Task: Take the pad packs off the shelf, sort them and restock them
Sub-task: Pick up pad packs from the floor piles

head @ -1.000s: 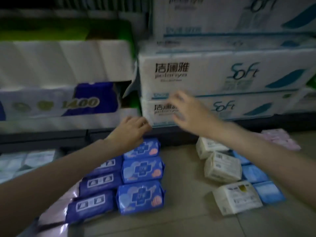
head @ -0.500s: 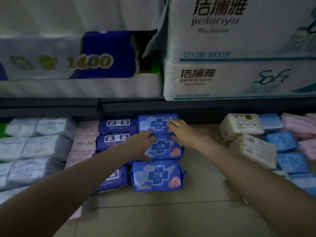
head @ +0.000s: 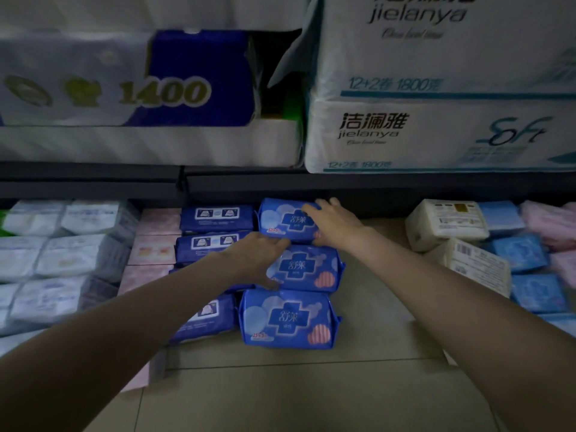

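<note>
Three bright blue pad packs lie in a column on the tiled floor below the shelf. My right hand (head: pixel 335 224) rests on the right part of the far blue pack (head: pixel 282 219), its fingers stretched out to the pack's far edge. Around the left end of the middle blue pack (head: pixel 307 269) sits my left hand (head: pixel 255 260), fingers at the far edge and thumb along the near edge. The near blue pack (head: pixel 286 319) lies untouched.
Dark blue packs (head: pixel 215 218), pink packs (head: pixel 159 222) and white packs (head: pixel 93 213) lie in columns to the left. Cream packs (head: pixel 445 219), light blue packs (head: pixel 520 252) and pink packs (head: pixel 548 219) lie to the right. Above, a dark shelf edge (head: pixel 93 182) carries toilet paper bales (head: pixel 436 132).
Both hands came down from the toilet paper bales to the blue packs on the floor. The view dropped and moved closer. Since half a second ago the hands have hardly shifted.
</note>
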`<move>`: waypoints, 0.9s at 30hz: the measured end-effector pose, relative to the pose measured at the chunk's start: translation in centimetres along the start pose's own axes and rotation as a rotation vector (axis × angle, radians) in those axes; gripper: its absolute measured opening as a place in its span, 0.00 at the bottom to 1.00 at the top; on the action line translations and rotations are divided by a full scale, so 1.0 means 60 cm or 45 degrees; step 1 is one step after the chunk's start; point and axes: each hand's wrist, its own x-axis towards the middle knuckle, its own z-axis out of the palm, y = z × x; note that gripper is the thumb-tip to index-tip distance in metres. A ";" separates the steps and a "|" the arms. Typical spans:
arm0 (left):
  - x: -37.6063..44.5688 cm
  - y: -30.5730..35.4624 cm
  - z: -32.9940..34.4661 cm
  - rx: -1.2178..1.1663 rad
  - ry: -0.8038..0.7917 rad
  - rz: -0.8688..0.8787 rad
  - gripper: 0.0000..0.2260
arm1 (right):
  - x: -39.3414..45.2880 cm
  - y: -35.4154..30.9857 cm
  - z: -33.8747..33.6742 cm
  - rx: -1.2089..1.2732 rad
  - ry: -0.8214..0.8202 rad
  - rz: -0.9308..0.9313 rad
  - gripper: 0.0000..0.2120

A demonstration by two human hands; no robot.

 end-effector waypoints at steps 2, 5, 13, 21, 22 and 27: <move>0.002 -0.001 0.001 0.021 -0.016 -0.008 0.35 | 0.008 -0.003 0.001 0.009 0.004 0.025 0.36; 0.011 -0.001 0.005 0.128 -0.041 -0.019 0.38 | 0.012 -0.010 0.008 0.010 0.059 0.063 0.37; 0.015 0.031 0.007 0.237 0.002 -0.028 0.41 | -0.050 0.003 0.013 0.077 0.141 0.290 0.32; -0.015 0.039 -0.203 -0.121 -0.253 0.135 0.28 | -0.188 0.039 -0.172 0.084 -0.124 0.357 0.27; -0.029 0.047 -0.247 -0.131 -0.278 0.125 0.27 | -0.211 0.040 -0.218 0.083 -0.143 0.359 0.26; -0.168 0.074 -0.496 -0.205 -0.099 0.172 0.25 | -0.368 0.032 -0.488 0.005 0.126 0.350 0.20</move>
